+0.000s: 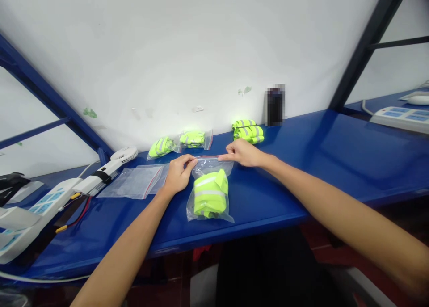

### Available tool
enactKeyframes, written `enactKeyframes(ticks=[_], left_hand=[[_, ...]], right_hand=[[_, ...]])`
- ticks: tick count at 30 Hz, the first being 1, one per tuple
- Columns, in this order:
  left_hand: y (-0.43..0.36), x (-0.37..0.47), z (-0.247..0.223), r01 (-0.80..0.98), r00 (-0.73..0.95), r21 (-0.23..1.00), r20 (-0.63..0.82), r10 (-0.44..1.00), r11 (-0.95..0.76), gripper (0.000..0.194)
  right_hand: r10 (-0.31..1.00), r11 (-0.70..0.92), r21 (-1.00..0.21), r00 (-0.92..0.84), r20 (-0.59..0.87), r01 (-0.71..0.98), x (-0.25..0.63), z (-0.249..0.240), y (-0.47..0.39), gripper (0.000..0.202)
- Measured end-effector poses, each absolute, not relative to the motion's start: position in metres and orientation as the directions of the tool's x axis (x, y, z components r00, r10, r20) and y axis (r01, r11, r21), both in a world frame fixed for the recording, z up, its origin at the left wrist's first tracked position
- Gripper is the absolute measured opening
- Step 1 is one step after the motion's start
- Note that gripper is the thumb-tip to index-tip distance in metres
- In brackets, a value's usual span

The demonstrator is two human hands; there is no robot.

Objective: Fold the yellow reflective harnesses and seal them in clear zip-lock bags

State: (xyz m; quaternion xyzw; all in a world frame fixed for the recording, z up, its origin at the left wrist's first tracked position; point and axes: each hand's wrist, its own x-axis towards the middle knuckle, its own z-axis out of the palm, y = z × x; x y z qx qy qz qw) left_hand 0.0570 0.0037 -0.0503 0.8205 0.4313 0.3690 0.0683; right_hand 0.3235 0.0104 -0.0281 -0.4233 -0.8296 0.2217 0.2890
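Note:
A clear zip-lock bag [231, 208] lies on the blue table, holding a folded neon-yellow reflective vest [211, 199] with silvery bands. Its red-lined seal faces away from me. My left hand [179, 173] pinches the left end of that seal between thumb and fingers. At the right end, my right hand [243, 153] has its fingers curled, with the index finger and thumb closed on the seal strip. Beside my left hand are flat zip-lock bags [130, 182] with red seal lines. Behind my right hand sit rolled yellow reflective vests [248, 132] without a bag.
Two bagged yellow vests [192, 139] rest against the wall. A phone-like dark object [275, 106], pixelated, leans there too. On the left are a white handheld fan [124, 155], a power strip [47, 204] and loose wires [80, 215]. Another power strip [402, 118] lies far right.

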Motion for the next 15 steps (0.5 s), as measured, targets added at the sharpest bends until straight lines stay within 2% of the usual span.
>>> enactKeyframes(ticks=[5, 8, 15], left_hand=[[0.009, 0.054, -0.055, 0.655, 0.269, 0.487, 0.564, 0.781, -0.578, 0.027], [0.014, 0.051, -0.058, 0.63, 0.21, 0.548, 0.561, 0.8, -0.55, 0.028], [0.015, 0.049, -0.059, 0.623, 0.19, 0.571, 0.553, 0.811, -0.535, 0.03]], right_hand=[[0.82, 0.473, -0.761, -0.537, 0.197, 0.444, 0.327, -0.026, 0.007, 0.034], [0.823, 0.428, -0.827, -0.535, 0.19, 0.365, 0.329, -0.028, 0.009, 0.022], [0.826, 0.425, -0.845, -0.522, 0.214, 0.326, 0.328, -0.035, 0.016, 0.023]])
